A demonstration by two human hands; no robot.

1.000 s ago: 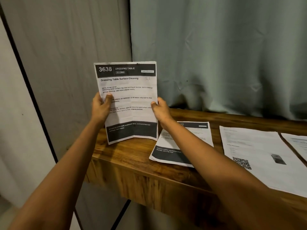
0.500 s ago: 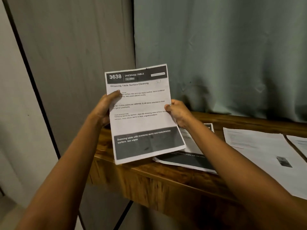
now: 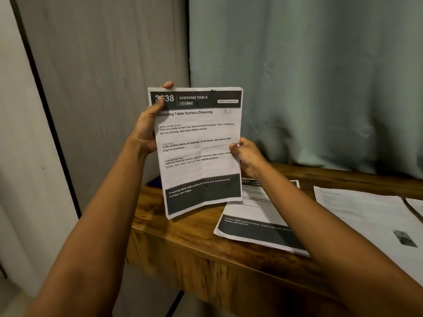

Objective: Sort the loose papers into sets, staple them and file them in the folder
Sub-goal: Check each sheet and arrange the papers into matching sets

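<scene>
I hold a printed sheet (image 3: 201,152) headed "3638 Dressing Table" upright in the air over the left end of the wooden table (image 3: 183,239). My left hand (image 3: 147,124) grips its upper left corner, thumb on the front over the number and fingers behind. At the middle of the right edge my right hand (image 3: 248,156) pinches it. A staple-like mark shows at the top edge. On the table lie another dark-banded set (image 3: 256,227) under my right forearm, and a white sheet (image 3: 366,223) with a small picture.
A further paper's corner (image 3: 416,207) shows at the far right edge. A grey-green curtain (image 3: 309,76) hangs behind the table and a grey panel (image 3: 103,88) stands to the left. Something dark blue (image 3: 155,180) peeks out behind the held sheet at the table's back left.
My left hand slid from the sheet's left middle up to its top left corner. The sheet rose slightly and stands more upright; my right hand kept its hold on the right edge.
</scene>
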